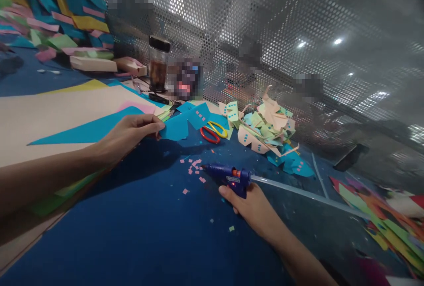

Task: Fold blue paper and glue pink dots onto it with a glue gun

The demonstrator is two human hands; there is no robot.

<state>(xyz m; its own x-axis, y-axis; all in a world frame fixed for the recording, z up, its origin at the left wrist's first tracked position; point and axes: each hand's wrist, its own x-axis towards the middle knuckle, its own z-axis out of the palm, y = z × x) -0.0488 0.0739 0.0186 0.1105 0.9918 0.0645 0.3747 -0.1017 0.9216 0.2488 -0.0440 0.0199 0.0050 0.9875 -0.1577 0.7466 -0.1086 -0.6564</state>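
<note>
My left hand (137,129) pinches the near edge of a blue paper cutout (179,127), folded and marked with small pink squares on its far part. In my right hand (248,204) is a dark blue glue gun (228,175), with a long clear glue stick (298,192) running out of its back. The gun's nozzle points left, its tip among small pink paper squares (195,165) scattered on the blue table (159,224). Just beyond lie scissors (213,131) with red and yellow handles, their blades hidden under blue paper.
Cream and green paper cutouts (265,122) form a heap at the back right. Large paper sheets (49,113) lie left, under my left arm. A dark-lidded jar (159,65) stands by the perforated metal screen (205,25). Coloured paper strips (387,224) lie right; more are piled far left.
</note>
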